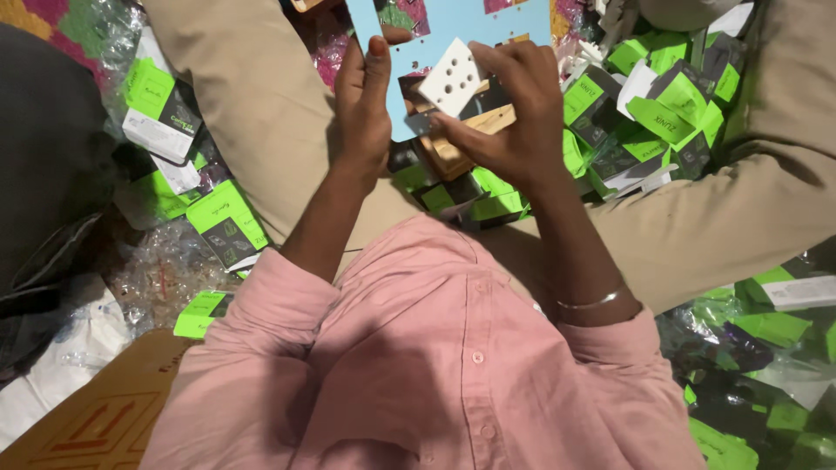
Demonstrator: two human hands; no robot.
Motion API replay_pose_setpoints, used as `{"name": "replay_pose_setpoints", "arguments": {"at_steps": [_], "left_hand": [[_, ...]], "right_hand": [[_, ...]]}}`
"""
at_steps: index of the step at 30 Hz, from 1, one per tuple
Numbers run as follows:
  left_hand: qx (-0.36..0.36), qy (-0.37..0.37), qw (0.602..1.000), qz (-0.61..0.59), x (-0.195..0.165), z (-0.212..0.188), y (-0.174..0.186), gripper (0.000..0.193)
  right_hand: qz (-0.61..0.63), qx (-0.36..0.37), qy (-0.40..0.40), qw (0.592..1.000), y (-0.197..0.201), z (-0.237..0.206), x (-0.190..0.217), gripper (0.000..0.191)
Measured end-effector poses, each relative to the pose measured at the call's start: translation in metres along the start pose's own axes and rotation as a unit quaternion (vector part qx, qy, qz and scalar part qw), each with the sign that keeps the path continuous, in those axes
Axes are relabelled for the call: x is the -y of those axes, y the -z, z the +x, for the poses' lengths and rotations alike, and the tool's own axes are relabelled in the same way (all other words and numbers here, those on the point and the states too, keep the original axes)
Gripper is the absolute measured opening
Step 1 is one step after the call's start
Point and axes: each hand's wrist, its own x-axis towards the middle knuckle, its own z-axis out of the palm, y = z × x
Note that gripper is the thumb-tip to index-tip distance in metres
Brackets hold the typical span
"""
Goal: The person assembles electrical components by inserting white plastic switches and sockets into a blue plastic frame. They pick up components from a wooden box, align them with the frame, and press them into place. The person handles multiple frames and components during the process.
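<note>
The left hand [364,109] grips the light blue panel [453,22] by its edge. The right hand [514,113] pinches a white socket piece [449,78] against it, apparently fitting it; seating it calls for careful alignment. Green boxes [644,104] lie right.

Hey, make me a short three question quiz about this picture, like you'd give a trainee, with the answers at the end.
1. True or false: the left hand holds the light blue panel by its edge.
2. Multiple choice: the white square piece with round holes is held by A) the left hand, B) the right hand, C) neither hand.
3. Fill in: the small cartons scattered on both sides are mostly ____ and black.

Key: 1 true. 2 B. 3 green.
</note>
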Motion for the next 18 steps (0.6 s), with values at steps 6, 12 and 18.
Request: {"name": "replay_pose_setpoints", "arguments": {"at_steps": [6,12,18], "left_hand": [[0.05,-0.033,0.998,0.021,-0.004,-0.004,-0.002,0.043],[0.064,-0.004,0.998,-0.002,-0.013,-0.006,-0.005,0.049],[0.102,-0.015,0.995,0.006,-0.019,-0.009,-0.008,0.044]], "right_hand": [[-0.076,-0.036,0.023,0.996,-0.015,0.005,0.006,0.068],[-0.093,-0.033,-0.008,0.995,-0.018,0.002,0.005,0.064],[-0.124,-0.041,-0.036,0.991,-0.019,0.001,0.006,0.054]]}}
